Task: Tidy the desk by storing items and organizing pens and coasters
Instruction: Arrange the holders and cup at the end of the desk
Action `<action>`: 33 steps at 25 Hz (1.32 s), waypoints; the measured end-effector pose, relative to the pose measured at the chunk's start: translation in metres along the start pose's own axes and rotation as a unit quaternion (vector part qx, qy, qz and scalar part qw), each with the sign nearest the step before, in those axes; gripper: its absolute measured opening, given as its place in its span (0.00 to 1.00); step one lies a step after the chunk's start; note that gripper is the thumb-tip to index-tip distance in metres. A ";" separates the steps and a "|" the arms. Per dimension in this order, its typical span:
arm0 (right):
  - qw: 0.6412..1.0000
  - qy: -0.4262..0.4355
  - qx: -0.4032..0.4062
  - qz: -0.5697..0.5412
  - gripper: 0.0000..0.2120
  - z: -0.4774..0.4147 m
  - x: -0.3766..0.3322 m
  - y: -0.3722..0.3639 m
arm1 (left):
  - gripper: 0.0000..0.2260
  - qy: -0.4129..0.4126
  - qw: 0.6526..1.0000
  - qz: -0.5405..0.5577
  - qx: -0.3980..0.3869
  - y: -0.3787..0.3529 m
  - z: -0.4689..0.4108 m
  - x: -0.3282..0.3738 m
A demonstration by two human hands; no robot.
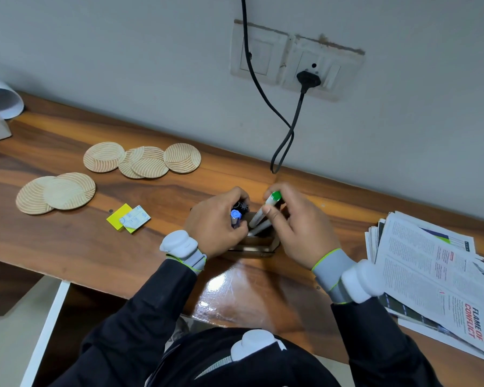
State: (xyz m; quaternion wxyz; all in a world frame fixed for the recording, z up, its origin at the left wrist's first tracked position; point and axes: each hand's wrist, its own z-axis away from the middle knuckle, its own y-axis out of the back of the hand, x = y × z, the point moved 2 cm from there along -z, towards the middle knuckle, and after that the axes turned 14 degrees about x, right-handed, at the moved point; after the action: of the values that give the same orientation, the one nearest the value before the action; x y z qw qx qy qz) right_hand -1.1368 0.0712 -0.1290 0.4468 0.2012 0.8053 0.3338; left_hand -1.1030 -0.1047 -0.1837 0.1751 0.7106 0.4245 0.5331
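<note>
**deskbot_dan:** quick sanity check from my feed. My right grip (299,227) is curled round the green-capped marker (264,212), thumb and fingers pinching it just under the cap. Which way would you say it's pointing?

**pennyfar:** long axis is tilted, with the green cap up and toward the wall and the bottom end down inside the wooden pen holder (259,248). The holder sits on the table (151,196) right between both hands, so I reckon the marker only needs to stand up and drop straight down

**deskbot_dan:** ok. My left grip (213,222) is closed round a blue-capped pen (235,216) plus something black behind it, can't tell what. They're over the holder's left side, but it's too blurry to say if they're touching it

**pennyfar:** there's also a pale marker (259,229) lying slanted under the green one, so I'd watch that it doesn't jam crosswise

**deskbot_dan:** and the coasters (141,160)?

**pennyfar:** that's a loose overlapping bunch near the wall, and the front coasters (56,192) are nearer the edge. Both lots are well off to the left, so the left grip's closer for those, once the pens are out of it
</note>
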 end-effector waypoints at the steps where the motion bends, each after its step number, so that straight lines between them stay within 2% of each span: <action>1: 1.000 0.000 -0.016 0.021 0.09 0.003 0.001 -0.004 | 0.16 -0.002 1.000 0.002 0.000 0.000 0.000 0.000; 5: 1.000 -0.016 -0.023 0.010 0.15 0.005 0.005 -0.007 | 0.25 -0.021 1.000 -0.004 0.004 0.001 0.000 0.001; 11: 1.000 0.009 -0.007 0.008 0.12 0.007 0.002 -0.009 | 0.27 0.028 0.999 -0.019 0.028 0.006 0.005 -0.002; 16: 0.999 0.003 -0.005 -0.039 0.11 0.010 -0.006 -0.028 | 0.36 0.072 0.996 -0.027 0.044 0.032 0.018 -0.020; 22: 0.997 0.037 0.003 -0.072 0.13 0.009 -0.026 -0.042 | 0.42 0.043 0.995 -0.064 0.069 0.054 0.033 -0.032; 26: 0.993 0.071 -0.029 -0.088 0.10 0.006 -0.045 -0.052 | 0.41 0.045 0.992 -0.064 0.102 0.071 0.049 -0.048; 29: 0.990 0.092 -0.057 -0.092 0.09 0.010 -0.057 -0.061 | 0.32 0.069 0.986 -0.052 0.143 0.078 0.060 -0.065; 31: 0.990 0.086 -0.065 -0.087 0.09 0.012 -0.061 -0.067 | 0.25 0.130 0.975 -0.032 0.178 0.080 0.067 -0.089; 33: 0.991 0.079 -0.060 -0.085 0.10 0.014 -0.061 -0.069 | 0.22 0.216 0.956 -0.058 0.192 0.079 0.071 -0.115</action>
State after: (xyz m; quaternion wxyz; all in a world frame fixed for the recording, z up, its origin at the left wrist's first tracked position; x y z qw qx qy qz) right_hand -1.0952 -0.0095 -0.1478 0.4196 0.0782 0.8307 0.3574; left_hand -1.0143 -0.2264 -0.2248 -0.0296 0.5730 0.5868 0.5714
